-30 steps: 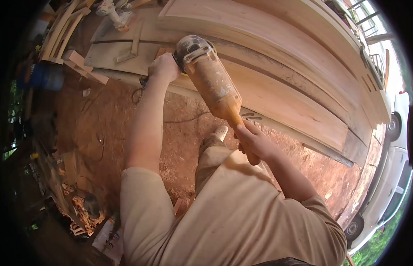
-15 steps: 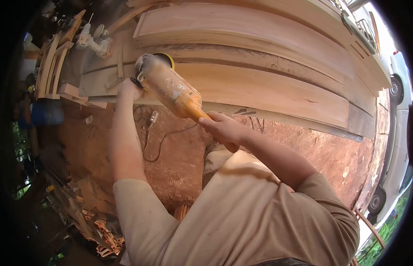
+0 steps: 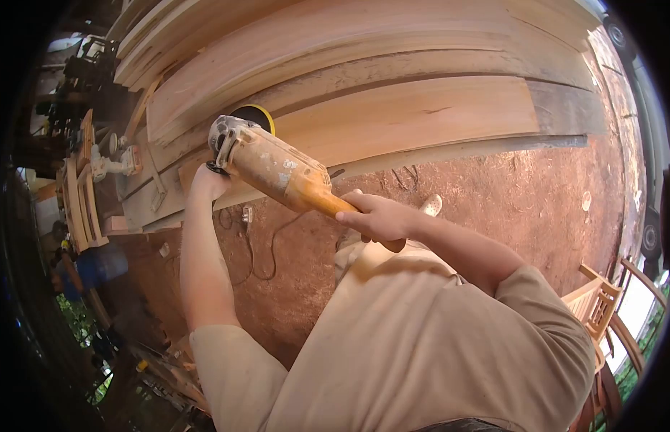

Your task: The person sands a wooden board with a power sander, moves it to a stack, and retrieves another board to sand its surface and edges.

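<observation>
A dusty orange-handled power sander (image 3: 281,167) lies across the view, its yellow-edged disc (image 3: 260,117) over a long pale board (image 3: 414,108). My right hand (image 3: 382,218) is wrapped round the rear handle. At the head end, my left hand (image 3: 210,181) grips the black side handle; its fingers are partly hidden by the tool. The disc's underside cannot be seen, so contact with the board is unclear.
More long planks (image 3: 335,36) lie behind the board. A cordless drill (image 3: 113,162) rests at the left near wooden frames (image 3: 81,201). A cable with a plug (image 3: 247,214) lies on the reddish ground (image 3: 299,288). Wooden chair parts (image 3: 598,306) stand at the right.
The view has turned and shifted, so boards and drill appear tilted and the drill lower left. Both hands still hold the sander. A chair and a foot now show.
</observation>
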`<state>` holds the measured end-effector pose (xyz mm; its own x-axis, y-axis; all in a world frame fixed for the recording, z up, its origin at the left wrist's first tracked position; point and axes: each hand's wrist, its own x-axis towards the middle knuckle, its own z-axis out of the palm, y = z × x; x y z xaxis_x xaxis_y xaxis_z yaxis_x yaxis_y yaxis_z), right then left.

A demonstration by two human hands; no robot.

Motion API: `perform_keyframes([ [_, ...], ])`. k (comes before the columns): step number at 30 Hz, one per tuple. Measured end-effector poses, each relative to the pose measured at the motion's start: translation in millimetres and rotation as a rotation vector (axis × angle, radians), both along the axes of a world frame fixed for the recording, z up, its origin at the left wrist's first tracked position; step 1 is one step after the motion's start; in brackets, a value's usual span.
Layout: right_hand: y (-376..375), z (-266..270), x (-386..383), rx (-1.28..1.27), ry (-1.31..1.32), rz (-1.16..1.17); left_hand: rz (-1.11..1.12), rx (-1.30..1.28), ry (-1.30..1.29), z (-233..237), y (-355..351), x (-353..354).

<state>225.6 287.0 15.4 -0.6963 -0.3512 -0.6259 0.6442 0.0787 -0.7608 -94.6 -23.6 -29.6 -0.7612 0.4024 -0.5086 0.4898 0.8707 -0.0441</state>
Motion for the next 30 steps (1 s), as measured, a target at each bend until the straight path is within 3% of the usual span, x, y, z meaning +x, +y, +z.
perform_keyframes([
  [5, 63, 10, 72, 0.044, -0.016, -0.106, 0.007, 0.093, -0.187, 35, 116, 57],
  [6, 75, 10, 88, 0.062, 0.008, -0.129, -0.062, 0.14, -0.181, 17, 126, 56],
  [10, 113, 26, 150, 0.09, 0.021, -0.294, -0.155, 0.233, -0.185, 19, 222, 95],
  [15, 139, 7, 229, 0.15, 0.008, -0.512, -0.403, 0.098, -0.21, 38, 366, 140],
  [17, 150, 12, 249, 0.0, -0.112, -0.706, -0.485, 0.035, -0.199, 34, 413, 156],
  [20, 161, 10, 273, -0.021, -0.116, -0.825, -0.631, 0.149, -0.121, 24, 466, 175],
  [23, 171, 11, 287, -0.041, -0.104, -0.944, -0.671, -0.012, -0.126, 56, 520, 207],
  [25, 177, 11, 292, -0.044, -0.093, -0.985, -0.861, -0.071, -0.16, 66, 545, 220],
  [30, 181, 6, 303, -0.029, -0.021, -1.082, -0.708, -0.023, -0.137, 60, 574, 235],
])
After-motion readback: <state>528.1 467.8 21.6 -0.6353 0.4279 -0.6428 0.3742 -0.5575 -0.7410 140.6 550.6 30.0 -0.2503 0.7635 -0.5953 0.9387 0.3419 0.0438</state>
